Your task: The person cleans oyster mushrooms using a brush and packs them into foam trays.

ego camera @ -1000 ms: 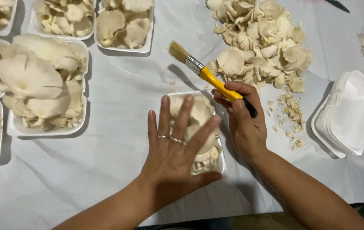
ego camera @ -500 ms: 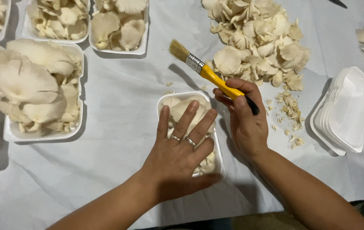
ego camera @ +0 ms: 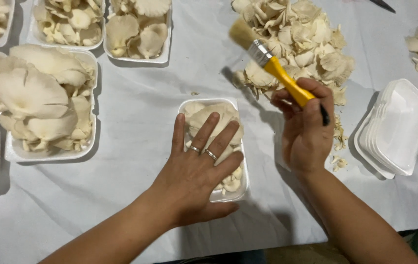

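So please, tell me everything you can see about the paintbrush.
The paintbrush has a yellow handle, a silver metal band and pale bristles, and its dark end shows below the grip. The right hand holds it by the handle, tilted, bristles pointing up-left above the loose mushroom pile. It looks dry and clean.

Single head-worn view — steeply downward, close over the white-covered table (ego camera: 135, 112) — hands at centre.

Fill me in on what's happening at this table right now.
A person presses the left hand flat on the oyster mushrooms in a small white foam tray on the white tablecloth. The right hand holds a yellow-handled brush raised above a loose heap of mushrooms. Filled trays sit to the left, and a stack of empty trays to the right.
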